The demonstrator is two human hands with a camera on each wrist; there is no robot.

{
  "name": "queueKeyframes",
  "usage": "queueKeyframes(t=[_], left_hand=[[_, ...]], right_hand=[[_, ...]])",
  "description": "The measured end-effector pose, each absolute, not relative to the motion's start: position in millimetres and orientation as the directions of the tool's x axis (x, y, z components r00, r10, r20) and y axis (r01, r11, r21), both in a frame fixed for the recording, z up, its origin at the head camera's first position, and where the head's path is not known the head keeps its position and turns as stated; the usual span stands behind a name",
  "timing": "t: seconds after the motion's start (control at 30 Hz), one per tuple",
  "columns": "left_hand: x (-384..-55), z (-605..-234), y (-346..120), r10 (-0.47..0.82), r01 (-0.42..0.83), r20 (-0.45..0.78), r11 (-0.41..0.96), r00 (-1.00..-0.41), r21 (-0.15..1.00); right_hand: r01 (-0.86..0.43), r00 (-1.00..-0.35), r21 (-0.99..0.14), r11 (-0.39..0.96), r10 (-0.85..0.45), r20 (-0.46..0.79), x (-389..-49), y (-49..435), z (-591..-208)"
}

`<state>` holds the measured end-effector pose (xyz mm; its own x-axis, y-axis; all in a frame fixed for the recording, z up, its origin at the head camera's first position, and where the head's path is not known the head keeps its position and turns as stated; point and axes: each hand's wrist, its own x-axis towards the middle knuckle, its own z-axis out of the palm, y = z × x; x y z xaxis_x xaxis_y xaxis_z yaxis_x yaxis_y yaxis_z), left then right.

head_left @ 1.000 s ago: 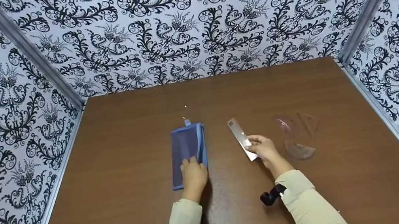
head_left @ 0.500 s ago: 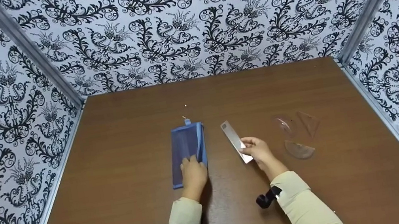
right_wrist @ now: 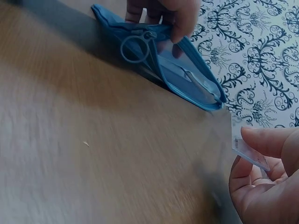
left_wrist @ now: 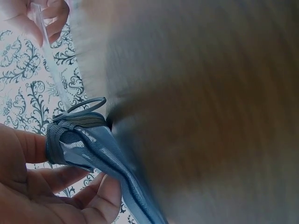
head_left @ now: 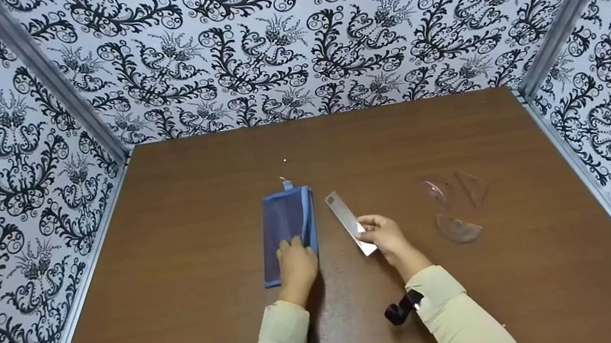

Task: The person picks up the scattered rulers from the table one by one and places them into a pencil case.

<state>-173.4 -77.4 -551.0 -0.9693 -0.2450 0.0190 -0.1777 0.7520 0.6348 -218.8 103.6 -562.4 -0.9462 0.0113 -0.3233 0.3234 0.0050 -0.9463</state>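
A blue mesh zip pouch (head_left: 282,218) lies on the table, its zip side parted along the right edge. My left hand (head_left: 297,265) grips the pouch's near end, thumb and fingers on either side of the rim in the left wrist view. The right wrist view shows the pouch's open mouth (right_wrist: 187,77) and a ring on the zip pull (right_wrist: 135,49). To the right of the pouch, my right hand (head_left: 385,238) pinches a clear ruler (head_left: 344,214) near its closer end between thumb and fingers. The ruler slants up and left, apart from the pouch in the head view.
Right of my right hand lie two clear protractors, a pinkish one (head_left: 436,190) and a nearer one (head_left: 459,228), beside a clear set square (head_left: 473,188). Patterned walls (head_left: 284,34) border the brown table (head_left: 197,336) at the back and sides.
My right hand has moved left with the ruler, bringing it closer to the pouch. The left hand and the pouch have stayed nearly in place.
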Motion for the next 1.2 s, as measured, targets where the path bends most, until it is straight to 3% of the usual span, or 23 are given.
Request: queueKeyframes(t=[0.3,1.2], left_hand=[[-174.0,-552.6,-76.5,-0.263,-0.178,0.045,0.760,-0.964,0.625],[-173.8,-550.4,-76.8,-0.256,-0.157,0.064,0.753,-0.965,0.639]], right_hand=[[0.280,-0.960,-0.960,-0.024,-0.022,-0.280,-215.2,91.3,-563.2],[0.378,-0.924,-0.923,-0.076,-0.091,-0.371,-222.0,67.3,-560.6]])
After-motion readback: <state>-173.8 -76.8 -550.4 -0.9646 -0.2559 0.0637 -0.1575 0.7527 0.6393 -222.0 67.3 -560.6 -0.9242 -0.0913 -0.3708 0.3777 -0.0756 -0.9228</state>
